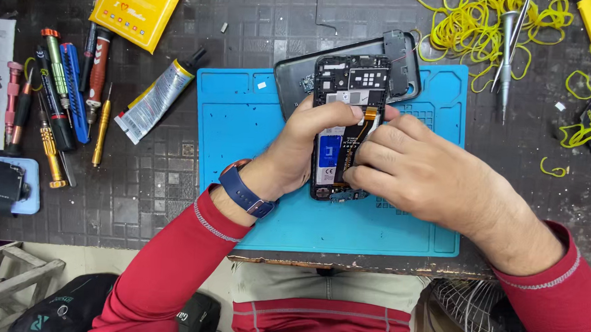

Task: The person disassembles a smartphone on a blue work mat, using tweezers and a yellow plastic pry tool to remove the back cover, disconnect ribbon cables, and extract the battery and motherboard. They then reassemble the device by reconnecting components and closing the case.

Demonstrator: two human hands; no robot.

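Phone (348, 88), opened with its back removed, lies on the blue work mat (244, 123), long axis running away from the person, camera end at the far side. Left hand (303, 143) grips the phone's left edge, thumb laid across the body below the metal shield, fingers closed on the frame. Right hand (410, 165) rests over the lower right half, fingertips pinched together on the orange flex cable (369, 114).

Count: 1 phone, 1 detached back cover (402, 67) lying partly beneath the phone's far end, 1 mat, 1 glue tube (156, 98) just left of the mat, 1 yellow packet (139, 6) at the far left.

Screwdrivers (60, 100) lie in a row well left of the mat. Yellow rubber bands (478, 24) crowd the far right corner. Bare mat surface shows left of the phone and along the near edge.
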